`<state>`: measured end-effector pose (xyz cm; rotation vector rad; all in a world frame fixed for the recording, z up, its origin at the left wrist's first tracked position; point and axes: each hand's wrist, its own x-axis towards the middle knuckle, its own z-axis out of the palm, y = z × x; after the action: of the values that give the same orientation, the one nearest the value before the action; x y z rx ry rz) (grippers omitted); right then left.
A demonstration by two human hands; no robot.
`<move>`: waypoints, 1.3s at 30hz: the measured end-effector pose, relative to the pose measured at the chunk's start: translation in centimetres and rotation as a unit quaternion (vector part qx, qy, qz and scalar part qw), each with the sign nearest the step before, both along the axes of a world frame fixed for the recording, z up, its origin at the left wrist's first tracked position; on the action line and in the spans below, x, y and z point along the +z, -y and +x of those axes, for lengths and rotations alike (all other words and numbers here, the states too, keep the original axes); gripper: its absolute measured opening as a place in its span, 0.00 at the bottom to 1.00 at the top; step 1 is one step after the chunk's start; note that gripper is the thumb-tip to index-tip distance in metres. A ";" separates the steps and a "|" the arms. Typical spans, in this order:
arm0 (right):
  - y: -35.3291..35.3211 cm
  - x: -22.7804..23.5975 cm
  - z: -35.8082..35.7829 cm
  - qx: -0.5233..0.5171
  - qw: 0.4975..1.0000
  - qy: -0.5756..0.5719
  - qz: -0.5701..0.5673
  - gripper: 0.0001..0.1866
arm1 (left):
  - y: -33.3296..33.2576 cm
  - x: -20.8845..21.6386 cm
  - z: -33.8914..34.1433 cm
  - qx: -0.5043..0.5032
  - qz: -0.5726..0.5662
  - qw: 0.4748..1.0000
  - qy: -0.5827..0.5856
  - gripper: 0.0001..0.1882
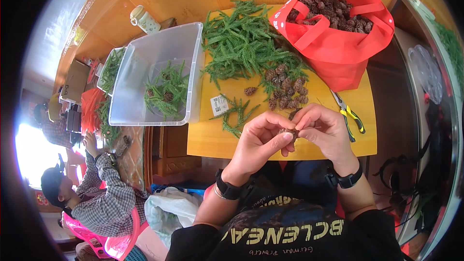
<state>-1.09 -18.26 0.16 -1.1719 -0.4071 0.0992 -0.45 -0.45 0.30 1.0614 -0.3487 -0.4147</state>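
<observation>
Near the front edge of the yellow table, my left hand and my right hand meet, fingers pinched together. Between them is a small brown pine cone, mostly covered by the fingers. A thin strand, perhaps wire, sticks out by my right fingers. Just beyond my hands lies a cluster of pine cones. One loose pine cone sits to its left. A green artificial pine sprig rests beside my left hand, next to a small white label.
Green sprigs are heaped at the back. A red bag full of cones stands back right, with yellow-black pliers before it. A clear plastic bin holds finished-looking sprigs with cones. Another person sits at far left.
</observation>
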 end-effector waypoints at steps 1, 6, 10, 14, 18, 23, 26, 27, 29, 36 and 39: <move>0.0 -0.1 0.0 -0.010 1.000 0.005 -0.002 0.05 | 0.1 0.0 0.0 0.005 -0.001 1.000 -0.002 0.07; -0.4 -0.2 -0.2 -0.029 0.999 -0.017 0.001 0.05 | 0.1 -0.5 -0.1 0.022 0.003 1.000 -0.009 0.09; -0.6 0.0 -0.4 -0.034 0.995 -0.080 0.039 0.05 | 0.4 -0.5 -0.2 0.050 -0.003 0.999 0.004 0.07; -0.8 0.2 -0.5 -0.036 0.993 -0.096 0.058 0.05 | 0.5 -0.5 -0.1 0.071 -0.005 0.997 0.015 0.06; -0.9 0.3 -0.5 -0.042 0.993 -0.103 0.047 0.05 | 0.6 -0.4 -0.1 0.065 -0.002 0.998 0.018 0.07; -1.0 0.3 -0.4 -0.047 0.997 -0.055 0.003 0.06 | 0.4 -0.7 0.0 0.059 0.000 0.998 0.004 0.08; -1.2 0.9 -0.3 -0.045 0.998 -0.051 0.006 0.05 | 0.4 -0.6 0.0 0.072 -0.008 0.997 -0.007 0.07; -1.2 0.9 -0.3 -0.046 0.998 -0.051 0.006 0.05 | 0.4 -0.6 0.0 0.071 -0.008 0.997 -0.007 0.07; -1.1 0.9 -0.3 -0.031 0.994 -0.097 0.025 0.05 | 0.5 -0.5 0.0 0.060 0.002 0.998 0.023 0.07; -1.1 0.5 -0.3 -0.051 0.998 -0.047 0.005 0.04 | 0.7 -0.8 -0.1 0.072 -0.018 0.996 0.049 0.08; -1.2 0.6 -0.3 -0.059 0.996 -0.062 0.017 0.04 | 0.8 -1.0 -0.1 0.081 -0.033 0.995 0.050 0.08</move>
<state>-1.38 -17.08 0.73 -1.1479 -0.2282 0.0618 -0.53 -1.26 -0.70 1.0400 -0.3591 -0.2037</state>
